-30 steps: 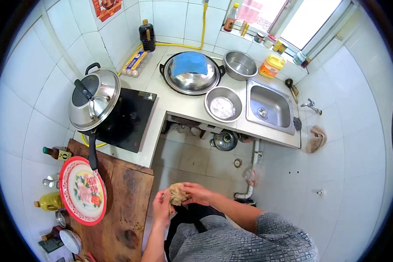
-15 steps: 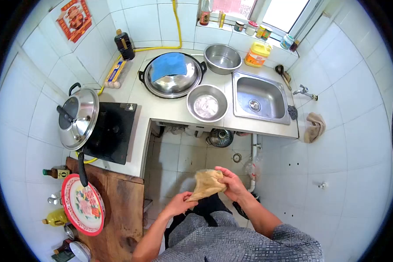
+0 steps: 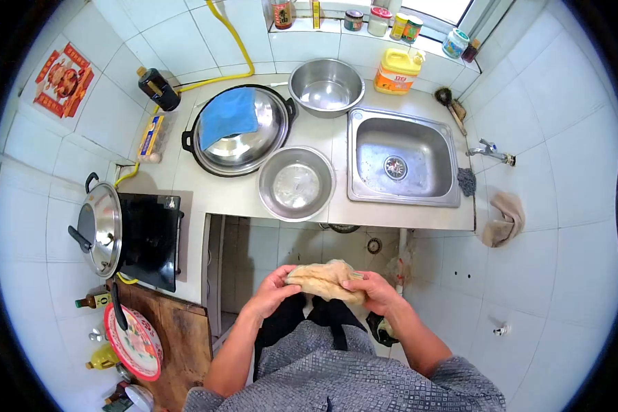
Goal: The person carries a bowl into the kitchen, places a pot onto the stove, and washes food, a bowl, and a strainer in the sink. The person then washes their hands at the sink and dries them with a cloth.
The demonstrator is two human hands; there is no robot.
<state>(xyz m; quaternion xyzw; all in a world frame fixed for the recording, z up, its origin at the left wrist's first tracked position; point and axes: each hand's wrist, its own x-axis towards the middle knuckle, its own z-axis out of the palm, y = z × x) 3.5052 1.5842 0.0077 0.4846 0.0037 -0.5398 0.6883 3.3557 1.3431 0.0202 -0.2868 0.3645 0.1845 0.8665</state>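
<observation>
A tan, crumpled item in what looks like a clear bag [image 3: 326, 280] is held level in front of my body, below the counter's front edge. My left hand [image 3: 271, 294] grips its left end, thumb on the near side. At the right end, my right hand [image 3: 378, 292] is closed on it with the thumb on top. What is inside cannot be made out. The nearest things on the counter are a round metal basin [image 3: 296, 183] and the sink [image 3: 406, 158].
Behind stand a second basin [image 3: 327, 86], a lidded pan [image 3: 271, 137] with a blue cloth [image 3: 229, 120], and a yellow jug [image 3: 397, 71]. At left are a black cooktop [image 3: 150, 240], a lidded pot [image 3: 101, 230], a wooden board [image 3: 182, 329] and a red-rimmed tray [image 3: 134, 341].
The view has shifted closer to the counter. The tan item has gone from tilted to nearly level, and my left hand has risen to hold its left end.
</observation>
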